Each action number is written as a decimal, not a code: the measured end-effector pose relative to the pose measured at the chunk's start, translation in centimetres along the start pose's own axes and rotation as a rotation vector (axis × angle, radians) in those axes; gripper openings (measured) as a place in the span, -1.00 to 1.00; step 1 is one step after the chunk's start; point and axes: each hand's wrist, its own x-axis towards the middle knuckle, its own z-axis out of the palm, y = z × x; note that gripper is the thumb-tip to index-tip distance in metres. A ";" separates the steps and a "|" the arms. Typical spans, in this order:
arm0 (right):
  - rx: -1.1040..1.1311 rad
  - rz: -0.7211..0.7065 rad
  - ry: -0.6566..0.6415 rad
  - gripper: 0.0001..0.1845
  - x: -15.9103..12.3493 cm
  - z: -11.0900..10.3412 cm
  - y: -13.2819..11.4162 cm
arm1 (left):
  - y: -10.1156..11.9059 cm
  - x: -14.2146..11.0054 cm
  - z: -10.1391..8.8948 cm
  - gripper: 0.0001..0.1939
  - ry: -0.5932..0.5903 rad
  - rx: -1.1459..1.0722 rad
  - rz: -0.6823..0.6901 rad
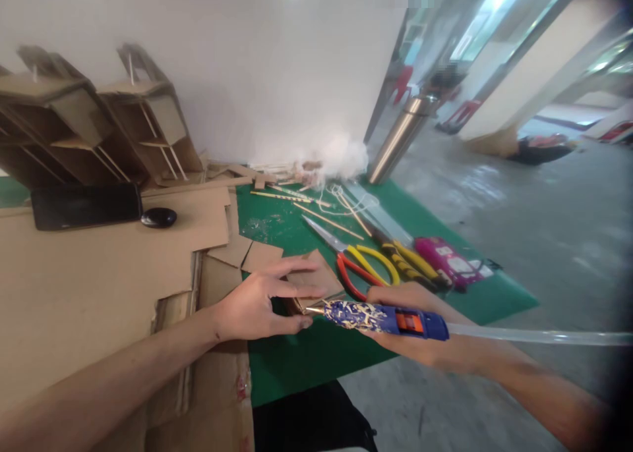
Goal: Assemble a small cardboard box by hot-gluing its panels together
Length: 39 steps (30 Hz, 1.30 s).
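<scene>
My right hand (410, 333) is wrapped round a blue hot glue gun (366, 317), its body flecked with bits of dried glue and a long clear glue stick (539, 337) trailing from the back. The gun's metal nozzle points left and meets the edge of a small cardboard piece (316, 271). My left hand (262, 300) grips that piece, two fingers over its top and the thumb low at the near side. Its underside is hidden. Just beyond lie scissors (351, 257) with red and yellow handles.
Pliers (410, 261), a pink packet (448, 261), thin sticks (329, 220) and white string lie on the green tabletop (297, 366). A steel flask (403, 139) stands behind. At left are cardboard sheets (99, 281), a phone (86, 206), a mouse (158, 217) and cardboard structures (143, 122).
</scene>
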 end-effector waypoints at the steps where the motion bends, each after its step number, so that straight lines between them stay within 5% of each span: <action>1: -0.004 -0.005 -0.004 -0.76 0.0 -0.1 0.0 | 0.0 0.0 0.0 -0.57 0.001 0.002 0.001; 39: -0.150 -0.100 -0.072 -0.90 0.6 -1.4 -0.4 | -0.2 -0.1 0.1 -0.58 0.011 0.021 0.010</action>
